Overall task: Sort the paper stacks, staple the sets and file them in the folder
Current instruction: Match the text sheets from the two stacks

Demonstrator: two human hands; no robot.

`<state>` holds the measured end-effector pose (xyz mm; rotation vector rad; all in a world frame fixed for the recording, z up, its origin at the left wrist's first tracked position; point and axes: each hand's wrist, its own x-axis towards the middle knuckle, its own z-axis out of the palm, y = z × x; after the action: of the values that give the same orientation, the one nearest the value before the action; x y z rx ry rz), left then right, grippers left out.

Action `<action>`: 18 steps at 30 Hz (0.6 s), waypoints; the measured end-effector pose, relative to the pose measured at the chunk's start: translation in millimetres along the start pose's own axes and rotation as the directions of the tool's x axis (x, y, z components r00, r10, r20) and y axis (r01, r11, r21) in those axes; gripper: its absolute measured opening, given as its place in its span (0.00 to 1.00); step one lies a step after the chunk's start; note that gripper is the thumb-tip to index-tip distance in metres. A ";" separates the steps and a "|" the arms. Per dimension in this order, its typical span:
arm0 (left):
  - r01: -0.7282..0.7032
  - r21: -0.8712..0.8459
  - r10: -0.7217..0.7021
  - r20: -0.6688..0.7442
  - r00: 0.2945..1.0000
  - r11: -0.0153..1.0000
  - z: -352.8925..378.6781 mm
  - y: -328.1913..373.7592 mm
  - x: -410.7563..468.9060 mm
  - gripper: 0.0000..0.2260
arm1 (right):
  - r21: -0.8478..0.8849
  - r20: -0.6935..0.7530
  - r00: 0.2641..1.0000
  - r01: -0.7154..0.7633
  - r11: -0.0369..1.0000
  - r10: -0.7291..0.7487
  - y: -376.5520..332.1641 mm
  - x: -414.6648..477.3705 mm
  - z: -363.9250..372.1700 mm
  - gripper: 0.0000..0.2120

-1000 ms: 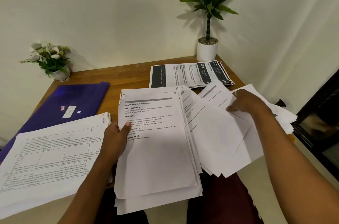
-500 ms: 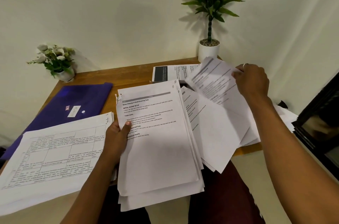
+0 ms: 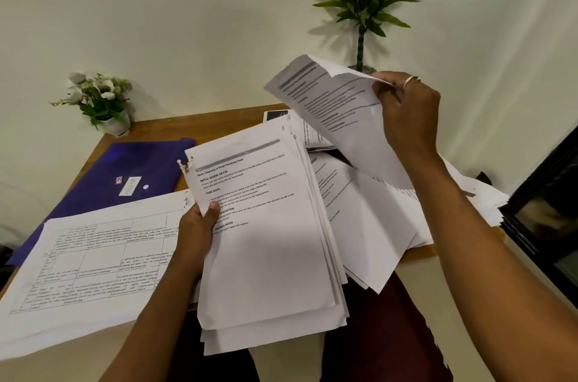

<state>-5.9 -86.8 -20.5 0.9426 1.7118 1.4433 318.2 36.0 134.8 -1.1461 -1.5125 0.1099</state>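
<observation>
My left hand (image 3: 197, 228) grips a thick stack of printed pages (image 3: 266, 241) by its left edge, thumb on the top sheet, held over the table's front edge. My right hand (image 3: 406, 112) pinches a few printed sheets (image 3: 337, 106) by their top corner and holds them raised above the table. Loose white pages (image 3: 375, 225) lie fanned out under them on the right. A stack with printed tables (image 3: 87, 259) lies at the left. Behind it lies the purple folder (image 3: 125, 175), closed.
The wooden table (image 3: 150, 131) stands against a white wall. A small flower pot (image 3: 103, 103) sits at its back left and a tall green plant (image 3: 362, 6) at the back right. Dark-banded papers (image 3: 276, 115) peek out behind the stack. A dark frame (image 3: 544, 200) stands at the right.
My right hand has lifted the sheets from the fanned pile up and back, well above the table. The stack in my left hand has tilted slightly and stayed in place.
</observation>
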 end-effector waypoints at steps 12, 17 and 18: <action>0.077 -0.283 -0.066 0.049 0.997 0.956 -7.2 -5.6 -0.7 0.12 | 0.286 0.089 0.991 -0.118 0.951 0.096 -32.5 -18.9 27.0 0.11; 0.131 -0.408 -0.102 0.092 0.991 0.904 -4.5 0.3 -7.4 0.14 | 0.287 0.459 0.837 -0.458 0.841 0.299 -29.0 -36.9 47.8 0.08; 0.133 -0.412 -0.106 0.087 0.990 0.901 -4.8 0.7 -7.3 0.15 | 0.226 0.520 0.792 -0.489 0.843 0.320 -25.8 -44.5 52.5 0.07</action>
<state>-6.3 -95.4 -18.8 0.6290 1.3128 1.5929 254.3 18.8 102.9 -1.1860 -1.5373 0.9875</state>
